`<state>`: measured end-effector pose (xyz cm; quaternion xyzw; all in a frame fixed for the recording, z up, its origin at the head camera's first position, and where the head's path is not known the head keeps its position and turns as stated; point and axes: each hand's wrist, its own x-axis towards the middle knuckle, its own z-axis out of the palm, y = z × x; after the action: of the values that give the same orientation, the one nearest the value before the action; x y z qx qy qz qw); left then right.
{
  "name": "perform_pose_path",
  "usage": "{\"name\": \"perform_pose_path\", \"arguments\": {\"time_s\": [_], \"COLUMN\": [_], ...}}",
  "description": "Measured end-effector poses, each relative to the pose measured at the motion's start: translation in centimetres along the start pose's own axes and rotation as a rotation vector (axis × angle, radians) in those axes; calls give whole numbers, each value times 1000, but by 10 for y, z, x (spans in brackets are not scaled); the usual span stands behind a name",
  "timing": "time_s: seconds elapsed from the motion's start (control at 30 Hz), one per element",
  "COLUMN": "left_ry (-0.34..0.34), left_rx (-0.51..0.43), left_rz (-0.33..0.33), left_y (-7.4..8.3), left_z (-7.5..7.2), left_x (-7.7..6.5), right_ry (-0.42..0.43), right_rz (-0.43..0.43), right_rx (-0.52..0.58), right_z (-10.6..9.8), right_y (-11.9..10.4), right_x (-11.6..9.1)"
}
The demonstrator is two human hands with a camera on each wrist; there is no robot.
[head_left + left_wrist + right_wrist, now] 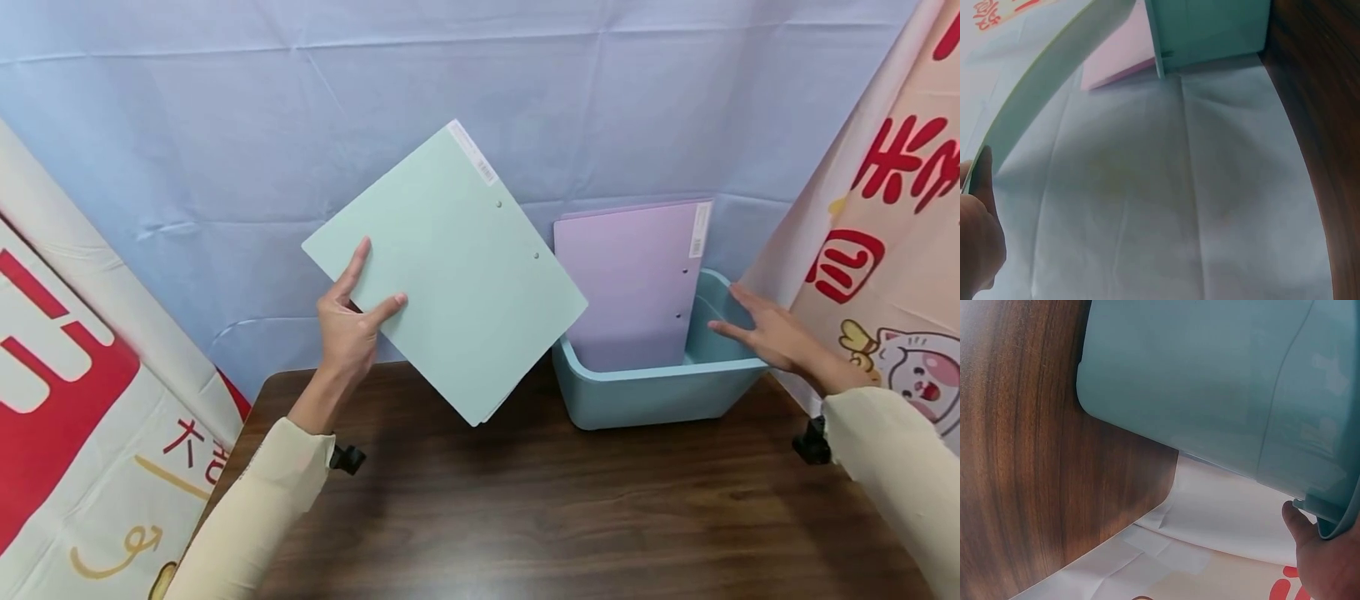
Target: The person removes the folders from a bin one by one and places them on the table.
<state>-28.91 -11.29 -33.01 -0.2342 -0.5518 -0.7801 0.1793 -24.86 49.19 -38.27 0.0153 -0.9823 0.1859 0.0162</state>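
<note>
Mint-green folder (457, 275) held tilted left of the blue-green bin (660, 400)

The left hand (348, 333) grasps the folder by its lower-left edge, thumb and one finger lying across the front face. The folder is slanted, one corner pointing down, near the far edge of the desk (585, 508); contact with the bin cannot be determined. A white label (472, 154) and two rivets (517, 230) are observed along its upper-right edge.

The bin stands at the desk's far edge, towards the far right corner. The right hand (772, 333) grips its right rim. Purple folders (630, 283) stand inside, towards the bin's left end.
</note>
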Motion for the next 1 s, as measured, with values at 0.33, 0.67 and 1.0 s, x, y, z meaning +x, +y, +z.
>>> {"name": "perform_pose_path", "arguments": {"time_s": [0.33,0.67,1.0], "left_ry": [-29,-61,-119], "left_rx": [25,45,90], "left_rz": [-20,-73,-146], "left_y": [8,15,15], "left_z": [-22,-44,-75], "left_x": [-4,-4,-9], "right_ry": [-3,-12,-10], "right_rz": [12,17,21], "right_rx": [12,23,30], "right_z": [-1,-6,-3], "right_y": [1,-2,-2], "right_x": [1,2,-2]}}
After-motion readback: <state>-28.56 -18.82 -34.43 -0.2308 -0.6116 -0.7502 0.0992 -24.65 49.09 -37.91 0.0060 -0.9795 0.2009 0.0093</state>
